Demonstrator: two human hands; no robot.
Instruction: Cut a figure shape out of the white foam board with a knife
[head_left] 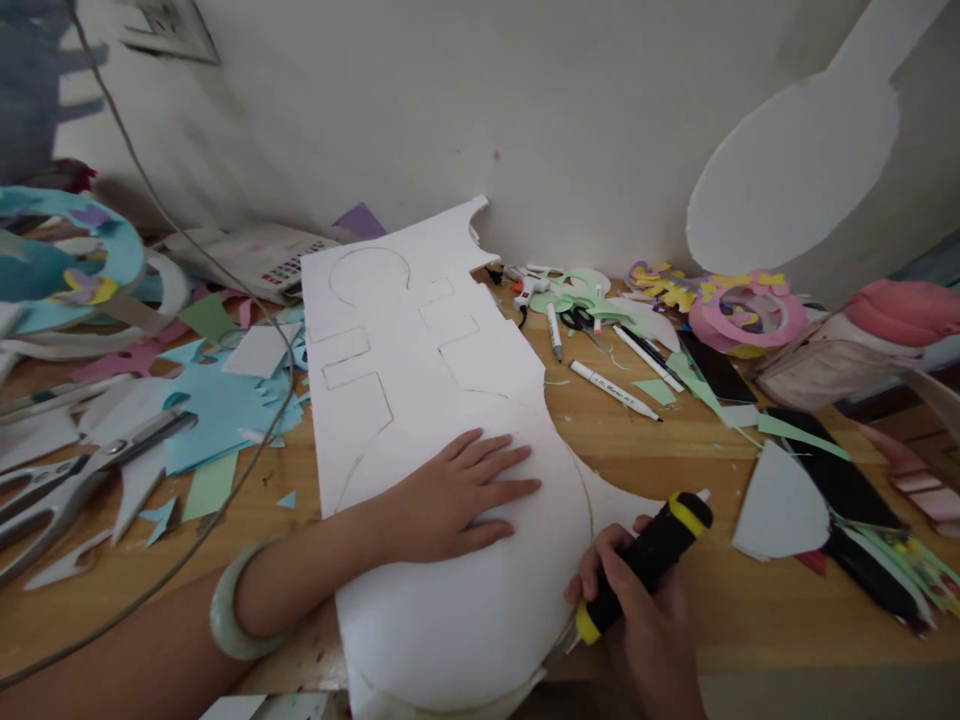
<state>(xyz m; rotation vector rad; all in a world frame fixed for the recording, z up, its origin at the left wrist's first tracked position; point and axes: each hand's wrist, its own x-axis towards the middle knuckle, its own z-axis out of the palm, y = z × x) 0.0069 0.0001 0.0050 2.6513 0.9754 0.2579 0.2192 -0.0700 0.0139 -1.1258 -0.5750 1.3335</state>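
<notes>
A large white foam board with pencilled outlines lies on the wooden table, its near end reaching past the front edge. My left hand rests flat on the board, fingers spread, a pale green bangle on the wrist. My right hand is closed around the black-and-yellow handle of a cutting knife. Its blade points down and left, at the board's lower right edge near a drawn curve. The board's right side has curved and notched cut edges.
Large scissors and blue paper scraps lie on the left. Markers, a glue gun and a black phone sit on the right. A cable hangs across the left side. A white paddle-shaped cutout leans against the wall.
</notes>
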